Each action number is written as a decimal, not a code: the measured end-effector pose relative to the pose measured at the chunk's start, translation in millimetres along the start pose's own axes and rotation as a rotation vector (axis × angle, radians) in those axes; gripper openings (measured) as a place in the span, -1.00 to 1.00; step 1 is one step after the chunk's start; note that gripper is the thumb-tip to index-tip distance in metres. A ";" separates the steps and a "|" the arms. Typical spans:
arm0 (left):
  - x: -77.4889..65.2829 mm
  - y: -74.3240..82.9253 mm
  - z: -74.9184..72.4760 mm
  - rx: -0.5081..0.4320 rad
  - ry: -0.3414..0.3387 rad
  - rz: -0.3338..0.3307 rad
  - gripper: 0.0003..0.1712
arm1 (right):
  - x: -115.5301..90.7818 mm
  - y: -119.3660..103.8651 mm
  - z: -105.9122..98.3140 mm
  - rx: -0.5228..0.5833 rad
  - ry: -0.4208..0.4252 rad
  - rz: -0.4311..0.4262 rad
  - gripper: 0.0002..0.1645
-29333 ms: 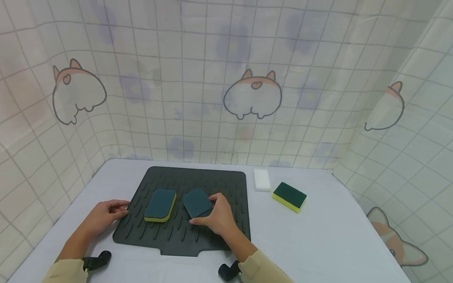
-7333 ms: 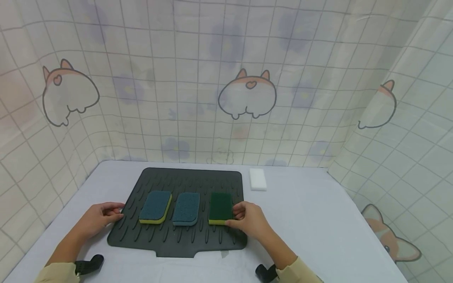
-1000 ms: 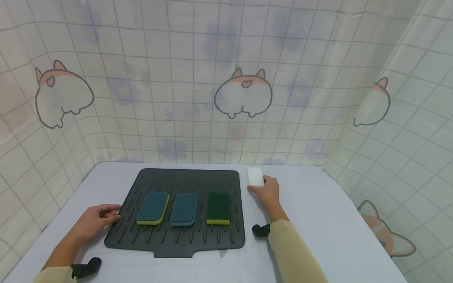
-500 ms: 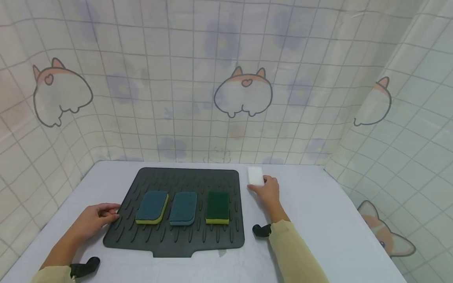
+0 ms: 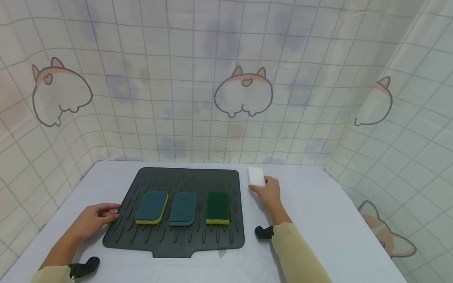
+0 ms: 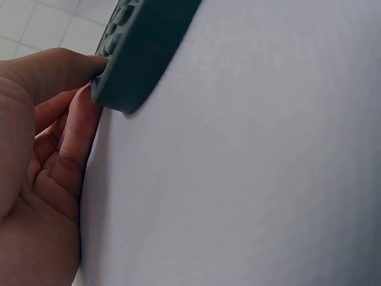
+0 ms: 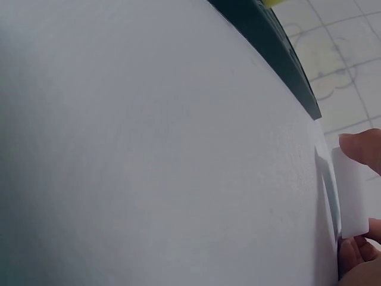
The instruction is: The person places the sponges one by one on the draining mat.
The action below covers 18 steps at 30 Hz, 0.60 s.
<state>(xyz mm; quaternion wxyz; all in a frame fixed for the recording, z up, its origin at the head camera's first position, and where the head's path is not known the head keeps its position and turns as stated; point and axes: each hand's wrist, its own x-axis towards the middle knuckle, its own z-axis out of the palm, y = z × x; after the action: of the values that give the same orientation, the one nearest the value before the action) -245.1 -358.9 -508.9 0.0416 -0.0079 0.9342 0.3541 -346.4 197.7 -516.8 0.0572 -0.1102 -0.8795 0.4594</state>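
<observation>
My right hand pinches the near end of a white sponge between thumb and fingers, beyond the mat's right side. In the right wrist view that white sponge stands a little off the cloth, a shadow beside it. At the left, my left hand holds the edge of a dark ribbed drying mat; the left wrist view shows the thumb on its rim. Three sponges lie in a row on the mat: a blue-and-yellow sponge, a blue sponge and a green-and-yellow sponge.
A white cloth covers the table around the mat. Behind and at both sides hangs a checked curtain with cartoon dogs. Each wrist wears a black camera mount, such as the one on the right.
Earlier the right hand handled the blue sponge, then the green-and-yellow one, which moved from the table onto the mat. Now it grips the white sponge, shifted barely right. The left hand stays at the mat.
</observation>
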 end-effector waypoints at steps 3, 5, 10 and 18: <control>-0.6 0.8 -1.0 -0.006 0.002 -0.003 -0.38 | -0.3 1.2 -0.3 -0.010 -0.006 0.000 -0.10; -0.7 0.7 -0.8 -0.012 0.002 -0.003 -0.38 | -0.3 1.9 -1.1 -0.018 -0.007 0.003 -0.08; 0.1 -1.4 0.1 -0.016 0.004 -0.007 -0.38 | -2.4 0.3 -4.7 -0.039 -0.002 0.000 -0.06; 0.4 -1.9 0.1 -0.017 0.005 0.002 -0.39 | -4.5 1.4 -10.6 -0.053 -0.012 -0.006 -0.08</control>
<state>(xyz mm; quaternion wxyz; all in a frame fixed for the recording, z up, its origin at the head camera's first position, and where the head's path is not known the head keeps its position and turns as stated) -245.5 -360.2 -510.2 0.0387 -0.0082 0.9312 0.3623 -339.8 205.8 -511.9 0.0504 -0.1065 -0.8921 0.4362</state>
